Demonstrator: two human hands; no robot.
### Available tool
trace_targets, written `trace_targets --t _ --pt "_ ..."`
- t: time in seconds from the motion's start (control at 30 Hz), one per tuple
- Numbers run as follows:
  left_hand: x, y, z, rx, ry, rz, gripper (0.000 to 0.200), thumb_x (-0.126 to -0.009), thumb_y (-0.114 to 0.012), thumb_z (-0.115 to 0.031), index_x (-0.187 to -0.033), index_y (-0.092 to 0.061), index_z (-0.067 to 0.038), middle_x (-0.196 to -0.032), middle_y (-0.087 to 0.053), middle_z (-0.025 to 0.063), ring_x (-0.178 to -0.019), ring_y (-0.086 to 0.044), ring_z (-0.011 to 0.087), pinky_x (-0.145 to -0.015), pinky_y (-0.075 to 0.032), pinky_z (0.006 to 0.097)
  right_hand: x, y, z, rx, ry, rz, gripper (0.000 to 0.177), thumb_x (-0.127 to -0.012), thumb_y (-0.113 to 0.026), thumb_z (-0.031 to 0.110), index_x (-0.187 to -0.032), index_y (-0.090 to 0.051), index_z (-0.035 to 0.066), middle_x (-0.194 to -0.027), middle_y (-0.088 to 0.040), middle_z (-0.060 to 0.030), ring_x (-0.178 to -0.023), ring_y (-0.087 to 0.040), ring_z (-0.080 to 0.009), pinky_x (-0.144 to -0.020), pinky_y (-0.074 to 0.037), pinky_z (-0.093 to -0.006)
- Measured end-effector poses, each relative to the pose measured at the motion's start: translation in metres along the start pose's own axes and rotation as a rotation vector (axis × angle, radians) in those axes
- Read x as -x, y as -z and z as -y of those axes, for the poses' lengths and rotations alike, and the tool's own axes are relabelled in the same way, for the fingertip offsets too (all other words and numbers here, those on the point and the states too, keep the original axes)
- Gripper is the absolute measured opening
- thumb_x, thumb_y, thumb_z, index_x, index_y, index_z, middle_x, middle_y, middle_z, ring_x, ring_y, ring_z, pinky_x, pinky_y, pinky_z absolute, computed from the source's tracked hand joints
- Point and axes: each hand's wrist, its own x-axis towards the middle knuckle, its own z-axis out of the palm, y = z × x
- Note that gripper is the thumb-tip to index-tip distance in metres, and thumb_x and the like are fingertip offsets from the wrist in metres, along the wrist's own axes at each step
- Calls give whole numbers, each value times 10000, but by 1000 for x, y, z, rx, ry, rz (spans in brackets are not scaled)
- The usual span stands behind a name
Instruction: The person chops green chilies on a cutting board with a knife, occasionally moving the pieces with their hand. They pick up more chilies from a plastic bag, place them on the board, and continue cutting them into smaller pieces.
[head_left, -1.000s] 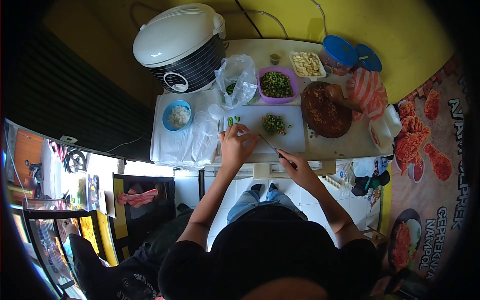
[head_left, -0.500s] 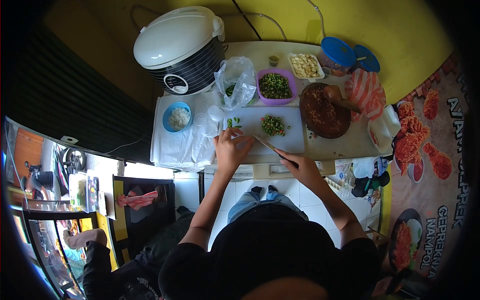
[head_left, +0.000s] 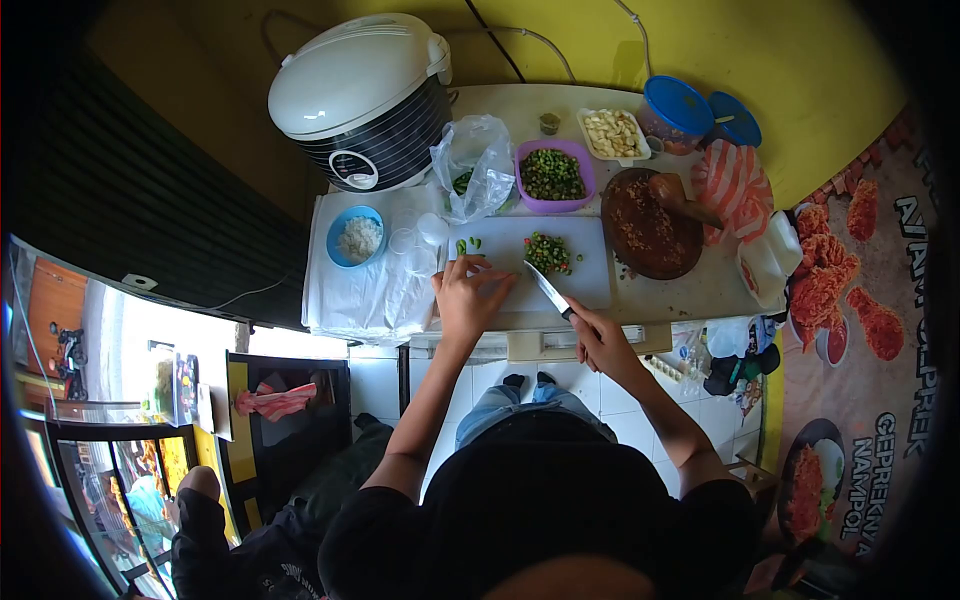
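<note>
My right hand (head_left: 597, 335) is wrapped round the dark handle of a knife (head_left: 546, 288), whose blade points up and left to the edge of a pile of chopped green and red pieces (head_left: 547, 254). These lie on a white cutting board (head_left: 587, 285). My left hand (head_left: 468, 298) rests over the board's left part, its fingers bent and close together; what they hold, if anything, is too small to tell. Just beyond them are a few green pieces (head_left: 468, 245). A purple tub (head_left: 554, 205) of chopped green pieces stands behind the board.
Left are a blue bowl (head_left: 340, 254) of white food, a plastic bag (head_left: 478, 160) and a rice cooker (head_left: 362, 95). Right are a stone mortar (head_left: 640, 245) with a pestle, a striped bag (head_left: 733, 185) and blue-lidded tubs (head_left: 677, 104). Another person (head_left: 290, 540) is at lower left.
The knife has swung more upright, its tip now at the chopped pile, and my right hand has turned and lowered slightly. The other person's arm at lower left has moved.
</note>
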Motion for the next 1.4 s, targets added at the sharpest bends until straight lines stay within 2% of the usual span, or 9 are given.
trace_targets --t 0.13,0.23,0.43,0.53,0.97,1.17,1.4 --pt "-2 -3 -5 3 3 -9 145 -718 -833 -298 -789 -790 -179 -933 -641 -22 -883 -588 146 -821 -348 357 1 -7 -8 -119 -11 -3 460 -1069 -418 294 -1493 -396 119 -553 -465 2 -401 -382 -39 -374 -336 -210" --pt "-2 -7 -9 -6 4 -24 145 -715 -835 -300 -777 -786 -178 -926 -640 -27 -870 -591 145 -809 -346 356 5 -10 -5 -147 -26 37 471 -1069 -419 311 -1500 -386 125 -552 -450 9 -423 -406 -43 -398 -362 -218" --pt "-2 -11 -11 -17 -12 -52 141 -715 -836 -299 -763 -781 -178 -918 -639 -33 -854 -595 138 -795 -345 356 2 -11 -10 -303 -56 77 498 -1069 -412 327 -1522 -336 135 -568 -447 1 -413 -382 -52 -372 -320 -218" --pt "-2 -14 -9 -15 -10 -64 140 -717 -835 -296 -767 -782 -177 -913 -638 -36 -847 -597 134 -791 -346 353 2 -9 -10 -366 -88 84 486 -1065 -431 322 -1509 -365 138 -573 -476 -3 -422 -411 -48 -394 -357 -217" --pt "-4 -11 -8 -4 44 -61 151 -726 -831 -304 -801 -791 -179 -914 -650 -32 -857 -604 138 -809 -347 355 2 -7 -7 -408 -147 105 501 -1055 -448 360 -1512 -366 171 -593 -457 -5 -430 -407 -57 -396 -351 -219" --pt "-8 -19 -11 21 7 -59 154 -734 -813 -329 -809 -791 -197 -908 -640 -32 -861 -582 155 -787 -342 360 1 -7 -10 -420 -152 103 503 -1056 -444 366 -1514 -362 177 -592 -458 -8 -424 -400 -57 -398 -350 -218" --pt "-9 -13 -8 51 72 -34 167 -763 -803 -310 -854 -789 -171 -915 -662 -15 -900 -622 171 -832 -338 359 1 -9 -13 -420 -141 94 507 -1059 -433 363 -1521 -347 172 -583 -443 2 -414 -376 -56 -380 -317 -220"
